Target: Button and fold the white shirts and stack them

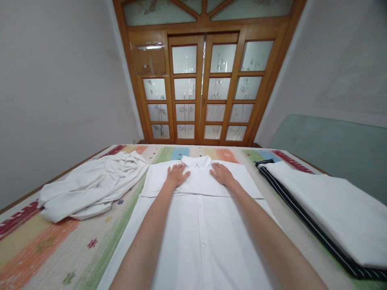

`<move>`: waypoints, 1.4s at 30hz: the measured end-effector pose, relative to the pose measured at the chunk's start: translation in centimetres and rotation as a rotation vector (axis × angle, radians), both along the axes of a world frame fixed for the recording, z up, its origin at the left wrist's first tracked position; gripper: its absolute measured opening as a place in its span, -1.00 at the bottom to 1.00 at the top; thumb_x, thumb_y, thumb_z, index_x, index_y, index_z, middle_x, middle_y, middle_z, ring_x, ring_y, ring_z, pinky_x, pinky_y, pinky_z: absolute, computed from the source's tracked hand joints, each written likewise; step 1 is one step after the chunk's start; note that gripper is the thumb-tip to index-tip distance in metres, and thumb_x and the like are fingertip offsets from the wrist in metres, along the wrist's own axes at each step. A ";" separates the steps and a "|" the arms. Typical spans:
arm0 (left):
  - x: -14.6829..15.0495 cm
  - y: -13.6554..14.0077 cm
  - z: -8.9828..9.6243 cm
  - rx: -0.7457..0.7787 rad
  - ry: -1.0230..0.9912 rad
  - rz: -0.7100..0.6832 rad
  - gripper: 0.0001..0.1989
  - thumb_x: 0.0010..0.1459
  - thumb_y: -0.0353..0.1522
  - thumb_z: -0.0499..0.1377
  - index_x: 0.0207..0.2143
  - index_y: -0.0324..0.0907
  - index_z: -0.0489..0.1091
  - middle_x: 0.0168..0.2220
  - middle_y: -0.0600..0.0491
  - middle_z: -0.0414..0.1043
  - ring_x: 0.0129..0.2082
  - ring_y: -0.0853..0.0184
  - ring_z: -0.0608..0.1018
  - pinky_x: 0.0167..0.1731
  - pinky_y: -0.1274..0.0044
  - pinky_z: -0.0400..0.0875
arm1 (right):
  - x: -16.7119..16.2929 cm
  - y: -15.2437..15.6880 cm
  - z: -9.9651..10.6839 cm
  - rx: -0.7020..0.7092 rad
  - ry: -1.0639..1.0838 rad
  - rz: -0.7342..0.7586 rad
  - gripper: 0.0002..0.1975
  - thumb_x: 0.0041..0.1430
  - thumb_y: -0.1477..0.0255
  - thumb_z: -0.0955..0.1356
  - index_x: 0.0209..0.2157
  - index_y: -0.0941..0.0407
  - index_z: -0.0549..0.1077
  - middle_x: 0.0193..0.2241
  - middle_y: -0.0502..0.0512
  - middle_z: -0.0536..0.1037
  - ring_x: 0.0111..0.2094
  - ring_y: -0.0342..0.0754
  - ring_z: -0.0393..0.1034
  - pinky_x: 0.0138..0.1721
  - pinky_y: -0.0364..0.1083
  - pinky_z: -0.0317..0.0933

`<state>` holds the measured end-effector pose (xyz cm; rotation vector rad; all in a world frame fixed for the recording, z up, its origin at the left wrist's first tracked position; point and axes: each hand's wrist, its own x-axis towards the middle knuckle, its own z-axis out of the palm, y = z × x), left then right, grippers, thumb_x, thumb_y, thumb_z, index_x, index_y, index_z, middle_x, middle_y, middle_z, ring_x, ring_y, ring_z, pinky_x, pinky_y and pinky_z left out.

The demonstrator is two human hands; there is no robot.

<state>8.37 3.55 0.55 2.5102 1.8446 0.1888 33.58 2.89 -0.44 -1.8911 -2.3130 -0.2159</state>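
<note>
A white button-up shirt point(187, 233) lies front side up, its collar point(197, 162) at the far end and its button placket running toward me. Across the upper part, a layer of white cloth ends in a crosswise edge below my hands. My left hand point(177, 175) rests flat on the cloth left of the collar, fingers spread. On the other side of the collar, my right hand point(222, 174) also lies flat with its fingers extended. Neither hand grips anything. My forearms cover parts of the shirt's front.
A crumpled white garment point(93, 185) lies at the left. On the right are a folded white garment point(329, 205) and dark striped cloth point(305, 217) beneath it. A patterned, colourful cloth point(99, 237) covers the surface. Beyond stand wooden glass-paned doors point(202, 88); a greenish panel point(338, 149) leans at right.
</note>
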 end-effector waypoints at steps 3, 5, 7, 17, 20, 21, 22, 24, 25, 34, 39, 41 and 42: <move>1.0 0.0 0.2 0.075 0.027 0.052 -0.42 0.29 -0.03 -0.23 0.19 -0.11 0.20 0.23 -0.11 0.21 0.18 0.04 0.26 0.10 0.08 0.14 | -1.1 -0.2 0.5 0.038 -0.049 -0.051 -0.54 0.33 0.29 0.12 0.14 0.21 0.31 0.08 0.31 0.40 0.04 0.11 0.29 0.08 0.02 0.11; 1.4 0.0 0.2 0.093 0.039 0.070 -0.42 0.28 -0.02 -0.21 0.17 -0.12 0.22 0.24 -0.13 0.19 0.18 0.01 0.24 0.08 0.08 0.16 | -1.5 -0.2 0.7 0.051 -0.060 -0.086 -0.56 0.33 0.27 0.13 0.10 0.18 0.34 0.05 0.31 0.41 0.01 0.12 0.30 0.01 0.02 0.16; 1.5 0.0 0.2 0.106 0.035 0.055 -0.44 0.29 -0.03 -0.19 0.15 -0.12 0.25 0.25 -0.11 0.16 0.19 0.02 0.23 0.10 0.11 0.15 | -1.6 -0.2 0.7 0.058 -0.046 -0.090 -0.56 0.33 0.27 0.12 0.08 0.18 0.37 0.07 0.31 0.39 0.02 0.13 0.27 -0.02 0.01 0.18; 1.2 0.7 -0.5 0.117 -0.024 -0.081 -0.53 0.31 -0.16 -0.15 0.14 -0.15 0.27 0.23 -0.09 0.22 0.25 0.18 0.21 0.23 0.23 0.06 | -1.2 0.3 0.0 0.013 0.059 -0.014 -0.54 0.33 0.34 0.09 0.12 0.18 0.36 0.17 0.23 0.34 0.14 0.07 0.21 0.13 -0.03 0.10; 1.2 0.8 -0.6 0.149 -0.030 -0.073 -0.55 0.30 -0.16 -0.12 0.10 -0.16 0.30 0.18 -0.10 0.29 0.22 0.16 0.26 0.21 0.26 0.11 | -1.0 0.6 -0.2 0.013 0.049 0.002 -0.52 0.34 0.34 0.08 0.13 0.23 0.34 0.19 0.26 0.32 0.17 0.07 0.20 0.16 -0.03 0.07; 1.3 0.8 -0.6 0.164 -0.029 -0.073 -0.55 0.30 -0.17 -0.10 0.08 -0.17 0.32 0.15 -0.11 0.32 0.20 0.16 0.29 0.19 0.28 0.13 | -0.9 0.7 -0.3 0.012 0.047 0.013 -0.51 0.34 0.34 0.08 0.15 0.26 0.33 0.20 0.27 0.31 0.18 0.07 0.18 0.18 -0.04 0.04; 1.3 0.8 -0.6 0.176 -0.024 -0.076 -0.56 0.29 -0.17 -0.10 0.07 -0.18 0.33 0.13 -0.12 0.34 0.18 0.16 0.31 0.18 0.30 0.15 | -0.8 0.9 -0.5 0.010 0.047 0.026 -0.51 0.34 0.35 0.08 0.16 0.28 0.31 0.20 0.28 0.30 0.20 0.06 0.16 0.20 -0.04 0.01; 1.4 0.8 -0.5 0.185 -0.007 -0.087 -0.56 0.30 -0.18 -0.10 0.07 -0.20 0.33 0.13 -0.12 0.34 0.17 0.17 0.32 0.18 0.33 0.16 | -0.6 1.2 -0.8 0.010 0.051 0.050 -0.49 0.34 0.36 0.07 0.18 0.31 0.29 0.21 0.31 0.29 0.23 0.04 0.13 0.24 -0.04 -0.04; 1.4 0.8 -0.4 0.179 0.001 -0.092 -0.55 0.30 -0.18 -0.11 0.09 -0.20 0.32 0.15 -0.13 0.32 0.18 0.18 0.30 0.19 0.33 0.15 | -0.5 1.3 -1.0 0.009 0.052 0.060 -0.49 0.35 0.36 0.07 0.19 0.32 0.27 0.22 0.32 0.28 0.24 0.04 0.12 0.25 -0.03 -0.06; 1.3 1.2 -0.3 0.012 0.007 -0.080 -0.48 0.32 -0.15 -0.18 0.23 -0.18 0.14 0.32 -0.10 0.06 0.33 0.18 0.06 0.26 0.22 -0.05 | -0.5 1.5 -1.5 -0.007 0.014 0.050 -0.46 0.35 0.34 0.04 0.24 0.30 0.20 0.28 0.29 0.16 0.28 0.12 0.06 0.25 0.09 -0.03; 1.5 1.0 -0.3 0.084 -0.032 -0.053 -0.49 0.29 -0.15 -0.13 0.20 -0.16 0.19 0.27 -0.10 0.17 0.29 0.19 0.16 0.24 0.26 0.00 | -0.6 1.5 -1.5 -0.031 0.027 0.020 -0.46 0.36 0.33 0.04 0.26 0.26 0.17 0.30 0.27 0.13 0.30 0.12 0.01 0.25 0.12 -0.04; 1.6 0.8 -0.2 0.087 -0.043 -0.019 -0.47 0.28 -0.14 -0.13 0.21 -0.17 0.17 0.27 -0.11 0.17 0.29 0.19 0.17 0.24 0.27 0.00 | -0.7 1.4 -1.4 -0.036 0.038 0.006 -0.46 0.36 0.32 0.04 0.27 0.26 0.17 0.30 0.27 0.13 0.30 0.11 0.01 0.25 0.11 -0.04; 1.6 0.7 -0.2 0.088 -0.046 -0.002 -0.46 0.28 -0.14 -0.13 0.22 -0.18 0.16 0.27 -0.12 0.17 0.28 0.18 0.18 0.24 0.28 0.00 | -0.7 1.4 -1.4 -0.035 0.044 0.002 -0.46 0.36 0.32 0.04 0.27 0.25 0.17 0.30 0.26 0.13 0.29 0.11 0.02 0.25 0.10 -0.05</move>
